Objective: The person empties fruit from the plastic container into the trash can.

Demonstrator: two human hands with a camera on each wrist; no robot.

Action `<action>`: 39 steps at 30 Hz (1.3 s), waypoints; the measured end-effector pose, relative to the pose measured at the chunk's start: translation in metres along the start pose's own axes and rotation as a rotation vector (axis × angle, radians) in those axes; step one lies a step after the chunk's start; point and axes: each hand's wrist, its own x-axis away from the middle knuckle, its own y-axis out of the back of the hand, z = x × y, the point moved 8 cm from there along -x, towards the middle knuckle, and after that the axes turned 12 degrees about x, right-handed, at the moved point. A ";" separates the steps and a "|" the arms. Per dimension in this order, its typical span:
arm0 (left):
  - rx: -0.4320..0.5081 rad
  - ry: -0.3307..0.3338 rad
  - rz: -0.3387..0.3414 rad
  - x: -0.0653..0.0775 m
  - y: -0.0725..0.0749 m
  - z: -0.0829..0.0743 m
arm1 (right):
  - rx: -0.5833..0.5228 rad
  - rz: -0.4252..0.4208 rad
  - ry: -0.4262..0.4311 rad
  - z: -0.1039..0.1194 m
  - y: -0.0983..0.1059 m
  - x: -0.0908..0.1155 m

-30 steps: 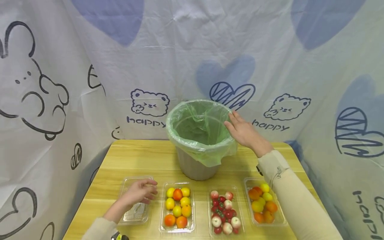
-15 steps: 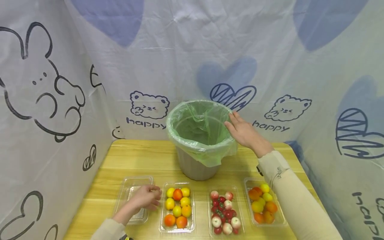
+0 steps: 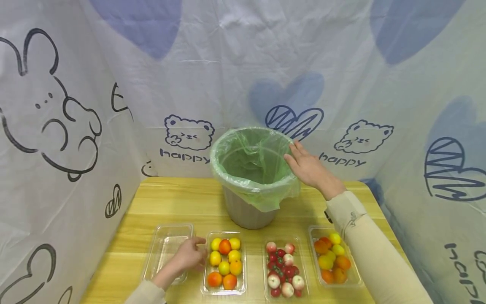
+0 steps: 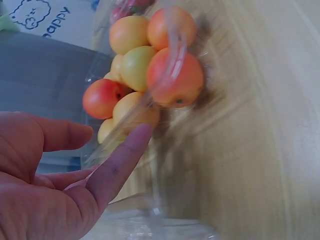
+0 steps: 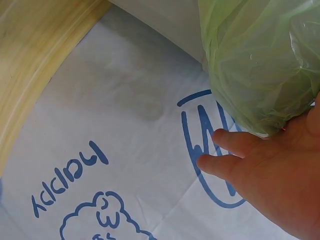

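My left hand [image 3: 190,255] hovers at the left edge of a clear plastic tray [image 3: 224,292] of yellow and orange-red round fruits [image 3: 225,267]. Its fingers are loosely extended and hold nothing; in the left wrist view the thumb and fingers [image 4: 120,167] spread toward the near end of that fruit tray. Beneath the left forearm lies another clear tray [image 3: 159,234] with no fruit in it. My right hand [image 3: 309,169] rests with straight fingers against the right rim of a grey bin [image 3: 247,213], lined with a green plastic bag [image 3: 265,198]. The bag folds down over the bin's rim.
To the right stand a clear tray [image 3: 307,291] of red and pale pink fruits [image 3: 282,268] and another tray [image 3: 353,280] of yellow and orange fruits [image 3: 332,257]. All sit on a wooden table [image 3: 167,198]. Printed white cloth [image 3: 235,84] hangs around its back and sides.
My left hand has moved to the right and slightly nearer, from above the fruitless tray to the edge of the yellow and orange fruit tray. My right hand has stayed at the bin rim.
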 end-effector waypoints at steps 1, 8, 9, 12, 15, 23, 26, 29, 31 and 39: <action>-0.015 -0.010 0.002 0.000 -0.001 0.001 | 0.000 -0.001 -0.001 0.000 0.000 0.000; -0.056 -0.013 -0.002 0.001 -0.006 0.002 | 0.006 -0.002 -0.007 0.001 -0.001 0.000; -0.054 -0.011 -0.003 0.001 -0.006 0.002 | 0.009 -0.002 -0.007 0.001 -0.001 0.000; -0.035 0.002 0.011 0.002 -0.007 0.002 | 0.010 -0.006 -0.004 0.001 -0.001 0.000; -0.017 0.012 0.014 0.003 -0.008 0.002 | 0.008 -0.009 -0.002 0.001 -0.001 0.001; 0.020 0.024 0.019 0.003 -0.009 0.002 | 0.011 -0.017 0.006 0.002 0.000 0.001; 0.029 0.027 0.030 0.002 -0.009 0.002 | 0.012 -0.019 0.004 0.002 0.000 0.001; 0.034 0.028 0.042 0.002 -0.009 0.001 | 0.015 -0.019 0.001 0.001 0.000 0.000; 0.036 0.024 0.054 0.003 -0.009 -0.002 | 0.015 -0.018 0.001 0.001 0.000 0.000; 0.017 0.005 0.147 0.011 -0.013 -0.024 | 0.006 -0.016 0.000 0.001 0.000 0.000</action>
